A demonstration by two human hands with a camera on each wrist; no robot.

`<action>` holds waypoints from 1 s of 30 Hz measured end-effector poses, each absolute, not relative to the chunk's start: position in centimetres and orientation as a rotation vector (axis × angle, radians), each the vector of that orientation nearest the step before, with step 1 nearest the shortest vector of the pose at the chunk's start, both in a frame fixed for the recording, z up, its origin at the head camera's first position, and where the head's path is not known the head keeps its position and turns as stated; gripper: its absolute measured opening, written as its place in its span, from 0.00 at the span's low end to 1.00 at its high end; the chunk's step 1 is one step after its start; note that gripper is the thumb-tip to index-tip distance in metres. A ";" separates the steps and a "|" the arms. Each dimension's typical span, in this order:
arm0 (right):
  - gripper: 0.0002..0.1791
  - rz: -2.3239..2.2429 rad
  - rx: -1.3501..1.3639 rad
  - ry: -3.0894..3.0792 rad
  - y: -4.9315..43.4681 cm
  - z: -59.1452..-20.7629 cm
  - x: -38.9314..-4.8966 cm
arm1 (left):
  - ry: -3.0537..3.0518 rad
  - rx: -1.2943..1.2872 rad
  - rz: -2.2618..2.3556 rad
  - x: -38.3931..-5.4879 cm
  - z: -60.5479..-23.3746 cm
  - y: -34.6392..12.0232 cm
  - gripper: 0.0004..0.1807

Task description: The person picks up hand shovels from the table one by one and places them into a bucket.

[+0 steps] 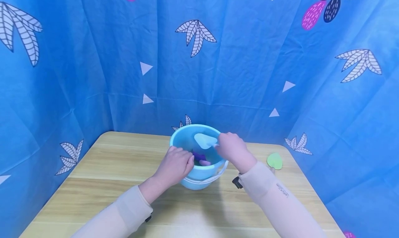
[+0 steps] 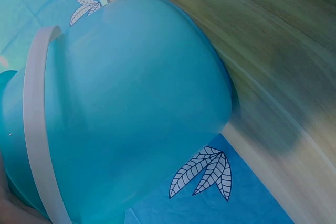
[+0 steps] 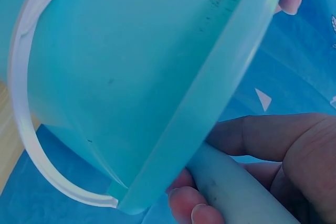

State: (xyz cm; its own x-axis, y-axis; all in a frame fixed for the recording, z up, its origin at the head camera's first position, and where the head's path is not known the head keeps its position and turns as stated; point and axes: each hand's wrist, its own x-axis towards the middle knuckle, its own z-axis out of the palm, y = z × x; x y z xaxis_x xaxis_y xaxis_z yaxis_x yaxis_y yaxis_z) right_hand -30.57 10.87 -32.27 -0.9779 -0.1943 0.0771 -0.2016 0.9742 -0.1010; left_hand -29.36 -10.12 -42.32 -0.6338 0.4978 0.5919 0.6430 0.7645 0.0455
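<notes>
A light blue plastic bucket (image 1: 194,186) stands on the table, its white handle (image 2: 35,114) hanging down against the outside. My left hand (image 1: 177,163) grips the near left rim, thumb towards the inside. On the right side, my right hand (image 1: 232,148) holds a pale blue toy shovel (image 1: 204,141) by its thick handle (image 3: 226,182); the blade sits over the bucket's mouth. In the right wrist view, the shovel's handle passes behind the rim. Inside the bucket lie a dark purple piece (image 1: 198,157) and a lilac piece (image 1: 204,162), partly hidden by the wall and left hand.
A green toy with a rounded head (image 1: 275,160) and a brownish handle lies at the table's right, beyond the right forearm. Light wood tabletop (image 1: 118,168) extends around the bucket. Blue patterned curtain (image 1: 199,75) encloses the table's back and sides.
</notes>
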 end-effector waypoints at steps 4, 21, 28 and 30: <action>0.13 0.149 0.312 -3.046 10.7 -32.5 -30.7 | -2.399 -0.853 -0.342 -29.3 -42.3 -10.1 0.17; 0.11 0.146 0.316 -3.042 9.8 -32.9 -31.2 | -2.401 -0.857 -0.361 -29.2 -42.1 -10.1 0.17; 0.10 0.146 0.317 -3.044 9.5 -33.2 -31.5 | -2.397 -0.859 -0.354 -29.2 -42.1 -10.1 0.17; 0.10 0.139 0.324 -3.044 9.4 -33.3 -31.6 | -2.395 -0.859 -0.348 -29.2 -42.1 -10.1 0.17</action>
